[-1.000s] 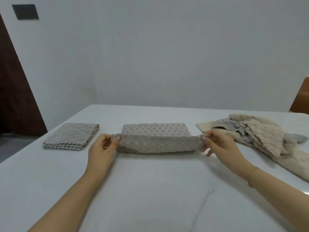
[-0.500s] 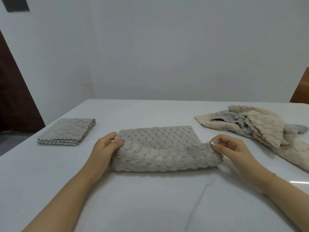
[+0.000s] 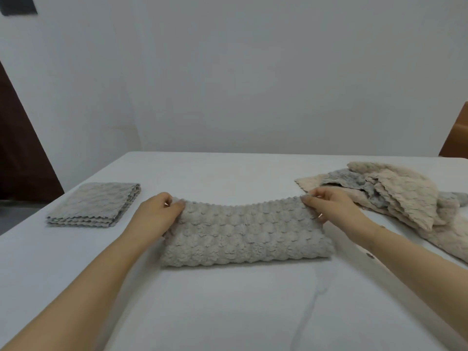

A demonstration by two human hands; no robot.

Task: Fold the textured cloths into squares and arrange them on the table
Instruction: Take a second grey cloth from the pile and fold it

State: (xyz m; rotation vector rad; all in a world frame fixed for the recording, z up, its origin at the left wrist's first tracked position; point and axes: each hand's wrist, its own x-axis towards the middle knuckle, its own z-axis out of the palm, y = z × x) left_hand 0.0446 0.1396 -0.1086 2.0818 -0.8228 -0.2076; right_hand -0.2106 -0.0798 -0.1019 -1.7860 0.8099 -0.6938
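Grey cloth (image 3: pixel 247 236) lies doubled on our worktop (image 3: pixel 228 312), our left hand (image 3: pixel 154 216) and right hand (image 3: pixel 331 211) each pinching a far corner.

I am sitting in a plain indoor room, maybe a home, working at a white table (image 3: pixel 228 312), facing a bare pale wall (image 3: pixel 240 72), a dark brown door (image 3: pixel 17 148) standing far left, a brown chair back (image 3: pixel 455 138) showing far right.
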